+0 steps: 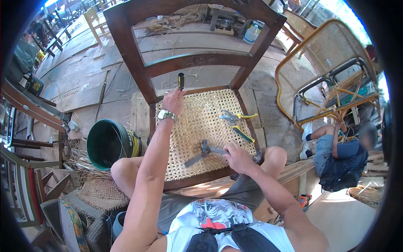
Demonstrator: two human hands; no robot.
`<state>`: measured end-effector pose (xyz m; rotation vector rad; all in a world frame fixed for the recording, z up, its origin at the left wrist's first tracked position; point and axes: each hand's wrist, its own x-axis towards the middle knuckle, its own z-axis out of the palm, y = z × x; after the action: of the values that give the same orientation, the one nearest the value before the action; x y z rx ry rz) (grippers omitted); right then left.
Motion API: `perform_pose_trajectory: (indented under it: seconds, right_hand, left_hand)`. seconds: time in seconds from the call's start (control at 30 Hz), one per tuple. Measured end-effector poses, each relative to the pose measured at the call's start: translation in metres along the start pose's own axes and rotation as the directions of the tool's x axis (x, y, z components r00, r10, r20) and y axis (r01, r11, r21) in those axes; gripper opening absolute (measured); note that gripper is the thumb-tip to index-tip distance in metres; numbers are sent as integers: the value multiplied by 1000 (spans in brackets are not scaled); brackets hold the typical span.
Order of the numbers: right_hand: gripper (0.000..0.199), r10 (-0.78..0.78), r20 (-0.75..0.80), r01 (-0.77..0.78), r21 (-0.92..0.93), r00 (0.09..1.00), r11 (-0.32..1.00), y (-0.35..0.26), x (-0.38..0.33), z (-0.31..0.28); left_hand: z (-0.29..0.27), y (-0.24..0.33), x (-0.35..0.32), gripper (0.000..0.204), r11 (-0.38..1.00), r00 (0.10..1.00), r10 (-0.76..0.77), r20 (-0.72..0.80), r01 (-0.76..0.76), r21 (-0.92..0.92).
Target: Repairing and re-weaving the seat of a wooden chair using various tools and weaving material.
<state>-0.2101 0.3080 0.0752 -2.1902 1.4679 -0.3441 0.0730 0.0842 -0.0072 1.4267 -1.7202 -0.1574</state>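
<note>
Before me stands a dark wooden chair (194, 62) with a woven cane seat (191, 122). At the seat's far left edge my left hand (172, 103), a watch on its wrist, is closed round a screwdriver-like tool (181, 80). Its black and yellow handle points up; its lower end is hidden by the hand. My right hand (240, 157) is closed on the handle of a hammer (205, 149), whose dark metal head is over the near middle of the seat. Pliers (231, 117) with yellow and dark handles lie spread on the right side of the seat.
A dark green bucket (110, 145) stands left of the chair. At right are a rattan chair (323, 63) and a seated person (342, 155). A white jug (251, 34) stands beyond the chair. Woven material (100, 194) and furniture parts lie at lower left.
</note>
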Motion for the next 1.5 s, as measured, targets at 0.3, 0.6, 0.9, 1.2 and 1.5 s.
perform_pose_trajectory:
  seconds: [0.3, 0.6, 0.9, 1.2, 1.5]
  right_hand:
    - [28, -113, -325, 131, 35, 939, 991, -86, 155, -104]
    - [28, -304, -450, 301, -79, 840, 950, -81, 187, -90]
    - [29, -196, -524, 224, -11, 829, 975, -93, 165, -76]
    - [16, -108, -323, 108, -18, 940, 994, -55, 90, -42]
    - [39, -190, -114, 169, -174, 975, 970, -10, 34, 7]
  left_hand:
    - [0, -4, 2, 28, 998, 998, 60, -38, -60, -1]
    - [-5, 2, -4, 29, 1000, 999, -1, 41, 0, 4]
    - [-1, -4, 0, 29, 1000, 998, -12, 56, 12, -4]
    - [-27, -37, -8, 24, 987, 1000, -6, -19, 3, -163]
    - [-4, -33, 50, 23, 942, 775, -333, 538, 247, 228]
